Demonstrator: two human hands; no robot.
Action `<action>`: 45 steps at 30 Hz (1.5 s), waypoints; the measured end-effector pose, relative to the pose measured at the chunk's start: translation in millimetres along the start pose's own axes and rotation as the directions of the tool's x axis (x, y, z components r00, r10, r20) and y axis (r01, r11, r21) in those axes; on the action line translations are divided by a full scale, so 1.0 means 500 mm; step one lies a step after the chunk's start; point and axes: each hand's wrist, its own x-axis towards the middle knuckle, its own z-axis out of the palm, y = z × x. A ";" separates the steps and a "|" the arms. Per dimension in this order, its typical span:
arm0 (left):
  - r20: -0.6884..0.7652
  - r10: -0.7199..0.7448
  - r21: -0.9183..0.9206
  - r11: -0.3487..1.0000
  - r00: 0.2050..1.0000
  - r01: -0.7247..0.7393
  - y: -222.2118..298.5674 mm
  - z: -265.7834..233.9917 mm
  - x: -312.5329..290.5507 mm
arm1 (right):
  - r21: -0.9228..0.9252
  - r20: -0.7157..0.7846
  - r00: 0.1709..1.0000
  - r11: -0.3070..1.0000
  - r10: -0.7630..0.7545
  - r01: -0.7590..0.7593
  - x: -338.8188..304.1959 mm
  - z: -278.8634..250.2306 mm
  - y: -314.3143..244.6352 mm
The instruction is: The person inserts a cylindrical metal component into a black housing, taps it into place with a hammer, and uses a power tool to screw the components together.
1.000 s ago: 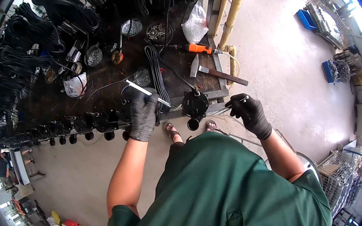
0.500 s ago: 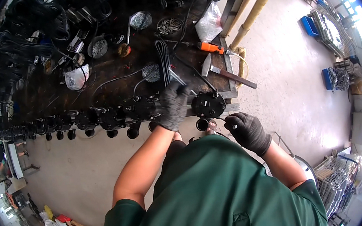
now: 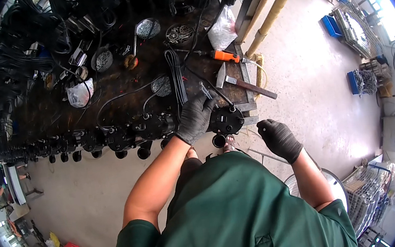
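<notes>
My left hand (image 3: pixel 194 120), in a dark grey work glove, is closed at the bench's front edge, with slim silver metal pieces (image 3: pixel 205 91) sticking out past its fingertips. Just to its right stands a round black housing (image 3: pixel 227 121) with a cable on top and a round black opening (image 3: pixel 219 141) below. Off the bench to the right, my gloved right hand (image 3: pixel 280 140) hangs with its fingers curled together; a tiny pale spot shows at them, too small to name. A bundled black cable (image 3: pixel 177 79) lies beyond my left hand.
More black housings (image 3: pixel 119 137) line the bench edge leftward. On the dark bench (image 3: pixel 126 102) are bowls of small metal parts (image 3: pixel 148 28), a hammer (image 3: pixel 251 88), an orange-handled power tool (image 3: pixel 225 56) and plastic bags (image 3: pixel 222 31). Bamboo poles (image 3: pixel 278 7) rise at the right corner.
My right hand has moved right and slightly up, away from the black housing. My left hand stays beside the housing, with the silver pieces now pointing up past its fingers. The view has shifted slightly.
</notes>
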 end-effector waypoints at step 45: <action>0.702 0.233 0.245 0.808 0.673 -0.536 -0.023 -0.032 0.063 | 0.179 -0.054 0.883 0.865 -0.466 0.468 0.246 -0.041 -0.187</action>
